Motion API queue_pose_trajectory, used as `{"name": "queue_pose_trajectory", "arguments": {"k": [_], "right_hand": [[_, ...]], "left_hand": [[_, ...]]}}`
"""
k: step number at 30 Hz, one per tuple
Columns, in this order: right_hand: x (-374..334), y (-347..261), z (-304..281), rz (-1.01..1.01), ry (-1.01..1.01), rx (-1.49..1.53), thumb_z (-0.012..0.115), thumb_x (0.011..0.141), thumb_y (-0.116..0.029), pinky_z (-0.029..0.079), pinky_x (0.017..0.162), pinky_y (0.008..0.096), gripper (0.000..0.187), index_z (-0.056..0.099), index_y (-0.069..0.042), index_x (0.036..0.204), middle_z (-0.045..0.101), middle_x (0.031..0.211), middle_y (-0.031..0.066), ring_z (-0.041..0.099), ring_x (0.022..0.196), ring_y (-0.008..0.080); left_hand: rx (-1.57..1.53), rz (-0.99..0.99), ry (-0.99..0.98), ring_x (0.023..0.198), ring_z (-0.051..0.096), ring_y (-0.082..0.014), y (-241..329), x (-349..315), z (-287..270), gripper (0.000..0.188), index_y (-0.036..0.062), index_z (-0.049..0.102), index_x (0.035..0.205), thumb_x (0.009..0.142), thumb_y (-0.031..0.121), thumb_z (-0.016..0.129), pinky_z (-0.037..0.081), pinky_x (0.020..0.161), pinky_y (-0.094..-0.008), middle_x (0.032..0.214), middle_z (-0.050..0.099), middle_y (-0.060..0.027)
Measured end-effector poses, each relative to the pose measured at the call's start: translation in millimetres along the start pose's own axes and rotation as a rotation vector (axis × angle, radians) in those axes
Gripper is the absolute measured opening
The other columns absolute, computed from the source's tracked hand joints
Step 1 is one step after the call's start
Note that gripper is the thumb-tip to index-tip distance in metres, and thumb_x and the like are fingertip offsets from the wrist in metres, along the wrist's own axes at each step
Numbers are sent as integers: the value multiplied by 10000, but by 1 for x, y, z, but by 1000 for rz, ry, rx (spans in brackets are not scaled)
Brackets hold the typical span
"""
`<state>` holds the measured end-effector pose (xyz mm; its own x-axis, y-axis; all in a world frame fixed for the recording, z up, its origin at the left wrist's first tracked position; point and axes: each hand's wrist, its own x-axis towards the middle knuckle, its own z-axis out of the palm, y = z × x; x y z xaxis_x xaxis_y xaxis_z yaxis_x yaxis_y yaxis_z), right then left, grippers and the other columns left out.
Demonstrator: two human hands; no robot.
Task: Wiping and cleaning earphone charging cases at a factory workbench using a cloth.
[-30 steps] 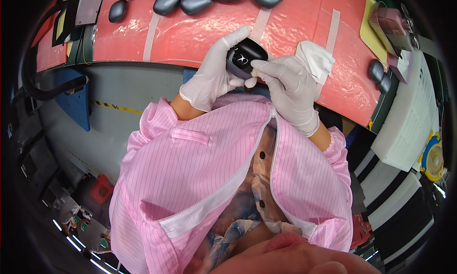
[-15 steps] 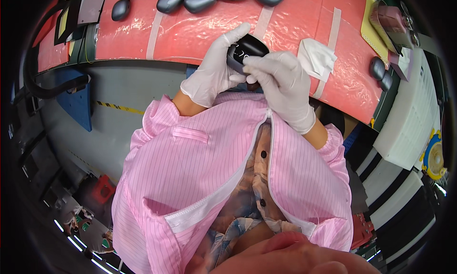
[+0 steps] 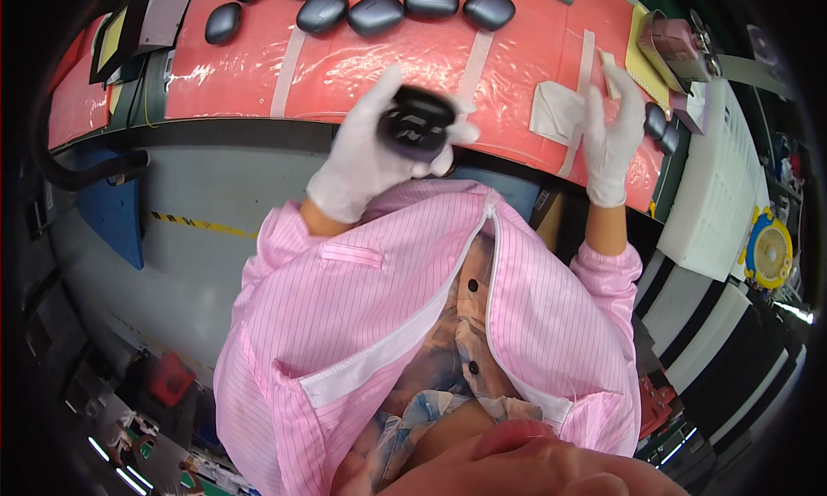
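A long red work mat covers the bench ahead of the person, crossed by pale tape strips. Below it hangs the person's pink striped smock, zip open down the front. At the right edge of the bench sits a white ribbed block, with a yellow and blue round gadget just beyond it.

The left hand, in a white glove, is raised over the near edge of the mat and closed around a glossy black rounded case, fingers wrapped behind it and the thumb across its front; the case looks slightly blurred. The right hand, also gloved, is well apart from it to the right, fingers stretched upward and empty, just beside a white cloth lying on the mat.

Along the far side of the mat lies a row of grey rounded cases, close together. Two more small dark cases rest near the right hand.
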<state>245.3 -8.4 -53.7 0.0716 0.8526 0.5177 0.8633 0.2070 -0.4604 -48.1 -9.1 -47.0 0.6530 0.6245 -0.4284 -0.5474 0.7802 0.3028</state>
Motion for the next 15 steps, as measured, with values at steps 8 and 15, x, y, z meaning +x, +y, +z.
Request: {"name": "queue_pose_trajectory", "arguments": {"k": [8,15], "right_hand": [[-39,-33,9,-104,-228,-188,620,838,3,452,675,368,262,689,-89,1072,617,811,101,564,714,259],[-34,-46,12,-107,-367,-164,590,889,-32,448,751,347,278,655,-72,1156,616,851,104,545,784,243]], "left_hand": [[-722,487,280,1024,593,-284,60,-108,-235,597,-8,562,1141,894,532,501,473,902,-406,1082,640,-135],[-790,1421,380,985,600,-327,218,-165,-375,514,-20,564,1060,803,425,576,477,917,-476,1056,611,-181]]}}
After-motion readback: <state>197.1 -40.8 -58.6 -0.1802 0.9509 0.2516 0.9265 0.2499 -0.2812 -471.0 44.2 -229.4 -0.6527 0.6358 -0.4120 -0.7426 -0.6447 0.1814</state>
